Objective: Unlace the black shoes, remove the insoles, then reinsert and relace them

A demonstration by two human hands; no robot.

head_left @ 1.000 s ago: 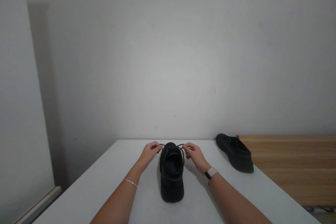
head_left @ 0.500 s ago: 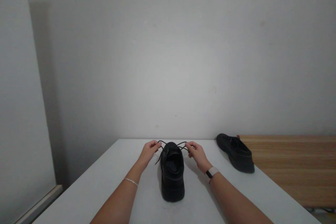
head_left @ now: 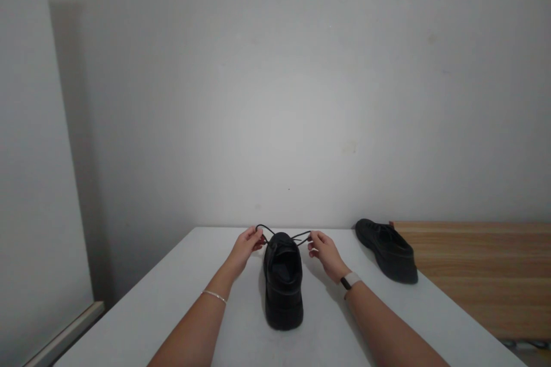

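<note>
A black lace-up shoe (head_left: 284, 292) stands upright on the white table, its heel toward me. To its left, my left hand (head_left: 247, 245) pinches a loop of black shoelace (head_left: 263, 226) that arches up from the shoe. My right hand (head_left: 322, 249) grips more of the same lace on the other side, drawn out sideways in two strands. Both hands are closed at the fingertips, level with the toe end. The knot area on the shoe is too dark and small to make out.
Another black shoe (head_left: 390, 252) sits at the table's right edge by the wall. A wood-grain panel (head_left: 473, 281) lies to the right beyond the white table (head_left: 172, 287). A grey wall (head_left: 275, 97) rises directly behind the table.
My right hand has shifted slightly to the right and my left hand slightly left and up, spreading the lace loops. The lace end hanging beside the shoe's left no longer shows.
</note>
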